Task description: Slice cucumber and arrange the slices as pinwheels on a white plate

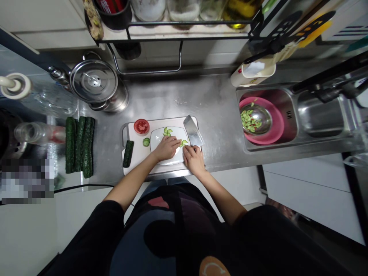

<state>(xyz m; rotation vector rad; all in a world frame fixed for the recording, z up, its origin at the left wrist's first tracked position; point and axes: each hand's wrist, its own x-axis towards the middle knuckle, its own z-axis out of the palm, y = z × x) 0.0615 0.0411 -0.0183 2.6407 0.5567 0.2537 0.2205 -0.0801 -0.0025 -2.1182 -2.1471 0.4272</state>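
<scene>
A white plate (156, 140) lies on a pale cutting board (138, 159), with thin green cucumber slices (167, 132) near its far edge. My left hand (167, 148) reaches across the plate, its fingers closed at more cucumber slices (183, 143) by the right rim. Beside them is my right hand (194, 159), fingers curled, its tips at the same slices. A cleaver (193, 131) rests flat on the board's right end; its handle is mostly hidden by my right hand. On the left of the board are a tomato half (142, 126), a cucumber end (146, 142) and a dark cucumber piece (128, 153).
Whole cucumbers (87, 147) lie left of the board, before a lidded steel pot (115, 92). In the sink (291, 115) at right, a pink basin (278, 126) holds a bowl (266, 115) of chopped pieces. A rack (186, 32) of jars overhangs the counter's back.
</scene>
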